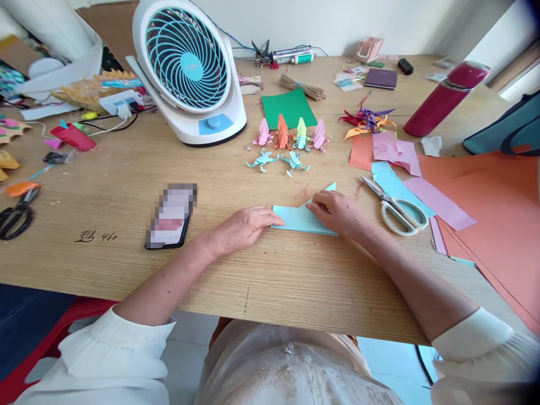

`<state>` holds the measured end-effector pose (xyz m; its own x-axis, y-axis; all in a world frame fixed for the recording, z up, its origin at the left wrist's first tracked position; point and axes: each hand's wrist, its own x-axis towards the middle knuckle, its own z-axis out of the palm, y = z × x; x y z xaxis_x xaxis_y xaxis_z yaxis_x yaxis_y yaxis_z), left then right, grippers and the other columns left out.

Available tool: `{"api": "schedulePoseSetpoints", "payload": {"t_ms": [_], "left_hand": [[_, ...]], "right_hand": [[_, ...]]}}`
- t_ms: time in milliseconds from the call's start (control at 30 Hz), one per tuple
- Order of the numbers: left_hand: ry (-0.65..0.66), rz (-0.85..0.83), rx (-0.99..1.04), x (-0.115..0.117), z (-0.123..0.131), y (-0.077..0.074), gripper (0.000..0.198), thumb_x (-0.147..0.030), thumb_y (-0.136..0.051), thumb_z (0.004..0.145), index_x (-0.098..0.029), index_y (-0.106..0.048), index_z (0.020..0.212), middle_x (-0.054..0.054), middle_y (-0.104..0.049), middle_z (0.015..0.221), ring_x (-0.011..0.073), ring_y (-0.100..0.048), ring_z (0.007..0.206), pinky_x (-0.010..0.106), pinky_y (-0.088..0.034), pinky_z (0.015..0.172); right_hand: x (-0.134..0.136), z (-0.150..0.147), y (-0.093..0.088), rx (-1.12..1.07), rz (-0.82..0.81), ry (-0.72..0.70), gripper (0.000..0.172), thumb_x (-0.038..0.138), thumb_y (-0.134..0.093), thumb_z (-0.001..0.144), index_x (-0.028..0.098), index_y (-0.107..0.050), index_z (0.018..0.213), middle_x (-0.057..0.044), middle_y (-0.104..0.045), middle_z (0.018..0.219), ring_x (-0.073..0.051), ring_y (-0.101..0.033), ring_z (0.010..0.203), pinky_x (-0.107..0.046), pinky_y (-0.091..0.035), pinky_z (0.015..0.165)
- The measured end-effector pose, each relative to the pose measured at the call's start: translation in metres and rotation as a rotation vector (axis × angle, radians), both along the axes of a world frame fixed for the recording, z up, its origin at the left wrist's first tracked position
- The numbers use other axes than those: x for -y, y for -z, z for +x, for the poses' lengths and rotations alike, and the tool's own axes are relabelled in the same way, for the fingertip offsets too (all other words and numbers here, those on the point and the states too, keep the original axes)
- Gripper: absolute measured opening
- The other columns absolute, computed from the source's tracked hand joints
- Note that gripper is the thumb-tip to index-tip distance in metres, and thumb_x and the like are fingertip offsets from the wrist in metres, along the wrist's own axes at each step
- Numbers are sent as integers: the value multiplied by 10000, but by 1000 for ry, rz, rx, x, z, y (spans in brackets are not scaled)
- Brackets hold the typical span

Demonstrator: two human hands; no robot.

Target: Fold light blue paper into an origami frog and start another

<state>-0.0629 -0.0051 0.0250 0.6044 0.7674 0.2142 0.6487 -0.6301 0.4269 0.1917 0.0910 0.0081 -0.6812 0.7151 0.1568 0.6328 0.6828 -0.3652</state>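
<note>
A folded sheet of light blue paper (291, 218) lies flat on the table in front of me, with a pointed flap rising at its upper right. My left hand (248, 226) has its fingers together on the paper's left end. Curled over the right part is my right hand (335, 211), thumb and fingers pressed on the folded layers. The fingers hide some of that fold. Beyond the paper, two light blue origami figures (263, 160) lie side by side, and behind them stands a row of several pink, orange and green ones (282, 132).
White-handled scissors (399, 208) lie right of my right hand, beside cut paper strips (441, 202) and large orange sheets (498, 219). A phone (172, 216) lies left of my left hand. Further back stand a fan (194, 73) and a red thermos (442, 101).
</note>
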Motion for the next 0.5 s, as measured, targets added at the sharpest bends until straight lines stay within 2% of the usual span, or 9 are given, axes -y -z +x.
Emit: {"api": "schedulePoseSetpoints", "payload": {"t_ms": [100,233,300,400,500], "left_hand": [[-5,-21,13,-4,-1,-1,444,3,-385,894,-216,-665,1159,43,-698,1152,162,-637,1084,349,-519,965],[33,7,-35,-4,-1,2,510,32,-390,868,-249,-657,1200,44,-671,1194,163,-623,1104,345,-518,961],[36,67,-96,-2,1,4,479,3,-406,897,-255,-657,1212,63,-653,1215,173,-618,1097,352,-524,942],[32,184,-206,3,4,7,404,-72,-433,944,-249,-647,1238,100,-627,1253,193,-614,1061,357,-540,895],[35,277,-298,8,6,8,427,-80,-453,940,-260,-603,1298,93,-619,1285,204,-601,1066,345,-547,874]], "right_hand": [[1,0,0,-8,10,0,351,372,-475,949,191,-507,651,-37,-583,717,-157,-509,654,-286,-341,626],[3,2,-1,-58,33,92,240,341,-517,939,171,-597,790,-57,-606,822,-167,-558,710,-281,-379,667],[4,3,-3,-50,38,109,217,311,-512,944,161,-620,831,-71,-609,865,-176,-575,739,-287,-396,693],[4,4,-7,-31,12,88,244,291,-503,947,157,-638,793,-80,-600,869,-180,-580,750,-294,-412,718],[5,4,-10,1,-6,93,297,354,-525,943,161,-646,753,-77,-595,864,-184,-581,765,-299,-414,734]]}}
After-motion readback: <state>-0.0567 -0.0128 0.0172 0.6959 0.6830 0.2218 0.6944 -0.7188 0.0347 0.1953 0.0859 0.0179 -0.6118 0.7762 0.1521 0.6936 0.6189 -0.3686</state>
